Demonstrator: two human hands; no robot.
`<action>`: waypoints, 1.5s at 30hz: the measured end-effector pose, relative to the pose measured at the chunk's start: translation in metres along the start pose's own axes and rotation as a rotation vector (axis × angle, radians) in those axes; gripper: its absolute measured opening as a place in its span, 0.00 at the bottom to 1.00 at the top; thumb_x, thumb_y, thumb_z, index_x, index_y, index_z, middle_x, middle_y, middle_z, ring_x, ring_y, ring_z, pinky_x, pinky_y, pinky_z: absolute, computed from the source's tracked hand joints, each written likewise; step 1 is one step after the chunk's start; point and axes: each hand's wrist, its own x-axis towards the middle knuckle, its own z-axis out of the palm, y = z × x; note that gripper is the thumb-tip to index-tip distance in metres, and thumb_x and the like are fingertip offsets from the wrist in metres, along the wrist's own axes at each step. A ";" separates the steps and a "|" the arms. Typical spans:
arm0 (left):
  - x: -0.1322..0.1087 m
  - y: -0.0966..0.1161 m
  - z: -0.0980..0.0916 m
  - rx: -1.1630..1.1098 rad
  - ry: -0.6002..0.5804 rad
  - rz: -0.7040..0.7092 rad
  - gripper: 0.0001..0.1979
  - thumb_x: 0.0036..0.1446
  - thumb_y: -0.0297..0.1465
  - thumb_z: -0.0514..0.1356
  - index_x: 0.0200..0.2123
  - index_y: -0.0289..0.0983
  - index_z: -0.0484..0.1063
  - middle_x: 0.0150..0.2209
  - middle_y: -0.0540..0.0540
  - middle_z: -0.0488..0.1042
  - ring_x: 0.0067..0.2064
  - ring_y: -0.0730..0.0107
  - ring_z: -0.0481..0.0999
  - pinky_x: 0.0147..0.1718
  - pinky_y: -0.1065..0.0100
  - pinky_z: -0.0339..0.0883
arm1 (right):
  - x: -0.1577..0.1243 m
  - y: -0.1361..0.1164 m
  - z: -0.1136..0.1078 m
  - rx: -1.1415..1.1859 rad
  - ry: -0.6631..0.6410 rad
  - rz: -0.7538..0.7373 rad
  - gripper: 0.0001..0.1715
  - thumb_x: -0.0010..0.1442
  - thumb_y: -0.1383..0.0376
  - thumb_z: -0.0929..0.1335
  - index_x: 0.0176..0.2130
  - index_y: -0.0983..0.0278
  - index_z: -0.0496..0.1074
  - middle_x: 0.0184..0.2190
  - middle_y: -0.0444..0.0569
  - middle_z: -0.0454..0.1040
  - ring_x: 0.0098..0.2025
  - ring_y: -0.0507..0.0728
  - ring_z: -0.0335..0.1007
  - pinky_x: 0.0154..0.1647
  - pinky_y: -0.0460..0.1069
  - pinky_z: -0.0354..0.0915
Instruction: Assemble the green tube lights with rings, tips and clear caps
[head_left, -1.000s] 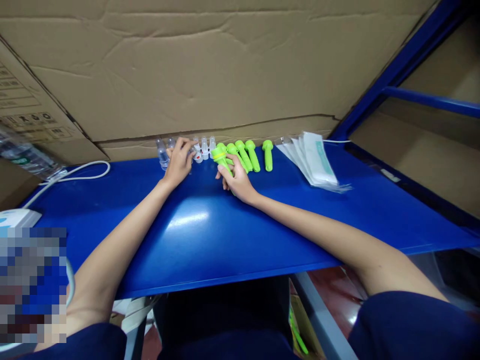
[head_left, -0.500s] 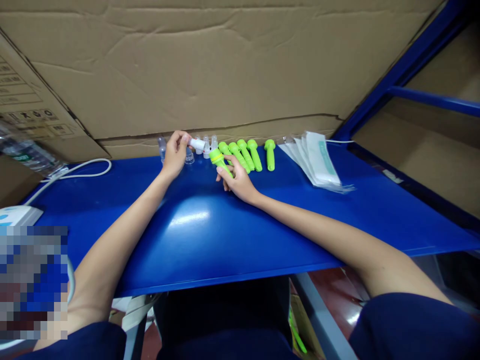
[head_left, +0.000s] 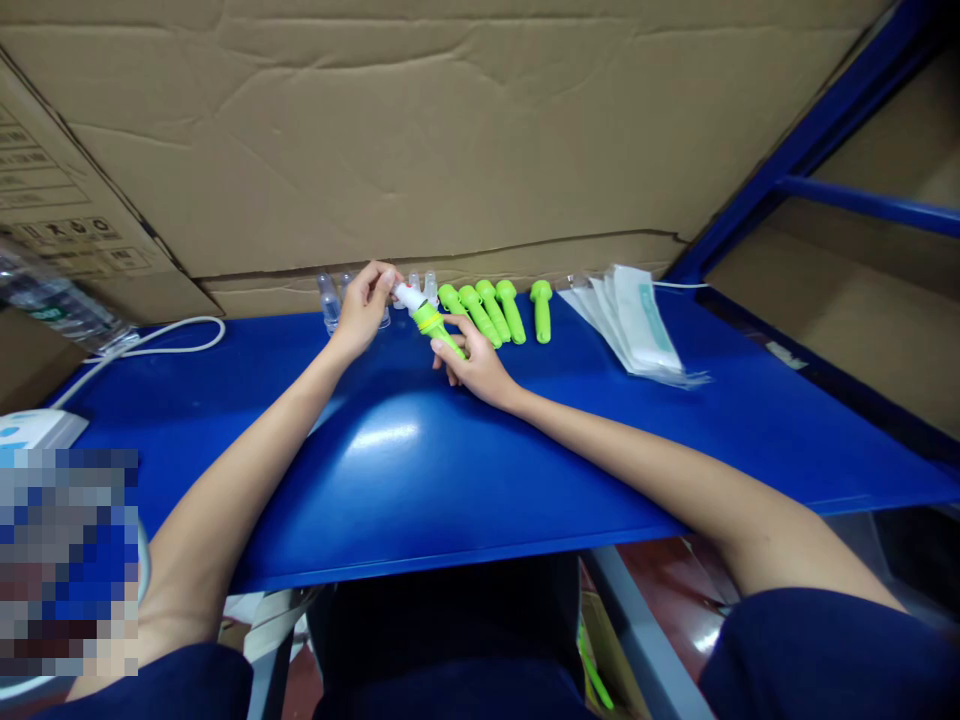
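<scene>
My left hand (head_left: 365, 307) pinches a small white cylindrical piece (head_left: 409, 295) with a red mark near its end. Its lower end meets the open wide end of a green tube with a yellow-green ring (head_left: 430, 321); how deep it sits I cannot tell. My right hand (head_left: 478, 362) is closed around the narrow part of that green tube, tilted up to the left. Just behind lie several matching green torch-shaped pieces (head_left: 511, 312) in a row. Clear plastic caps (head_left: 328, 303) stand behind my left hand, partly hidden by it.
A stack of flat white plastic packets (head_left: 637, 320) lies to the right on the blue table (head_left: 465, 480). Cardboard (head_left: 450, 150) walls the back. At left are a white cable (head_left: 180, 350), a clear bottle (head_left: 67, 305) and a white device (head_left: 45, 430).
My left hand has moved right and slightly down, bringing the white piece from a small gap to the mouth of the green tube. My right hand has barely moved.
</scene>
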 end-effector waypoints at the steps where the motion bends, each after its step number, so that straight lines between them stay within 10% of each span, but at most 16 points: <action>1: -0.001 0.001 -0.001 0.009 -0.008 0.005 0.28 0.63 0.57 0.53 0.35 0.37 0.71 0.33 0.45 0.74 0.34 0.69 0.72 0.36 0.68 0.68 | 0.000 0.000 0.000 0.001 0.001 0.005 0.31 0.64 0.49 0.69 0.56 0.63 0.59 0.26 0.39 0.72 0.16 0.47 0.62 0.13 0.43 0.57; 23: -0.009 0.010 0.006 0.052 -0.042 0.005 0.29 0.62 0.59 0.52 0.36 0.39 0.72 0.35 0.45 0.74 0.37 0.66 0.72 0.41 0.64 0.67 | -0.001 0.001 0.000 -0.015 -0.010 0.004 0.31 0.64 0.48 0.69 0.56 0.63 0.60 0.25 0.38 0.72 0.15 0.47 0.62 0.13 0.43 0.58; 45: -0.022 0.011 0.019 -0.051 -0.092 -0.026 0.28 0.66 0.54 0.51 0.57 0.41 0.68 0.55 0.40 0.75 0.52 0.60 0.77 0.52 0.59 0.70 | -0.001 0.000 0.000 -0.003 0.019 0.007 0.31 0.64 0.49 0.70 0.56 0.61 0.56 0.26 0.37 0.72 0.15 0.47 0.62 0.14 0.42 0.59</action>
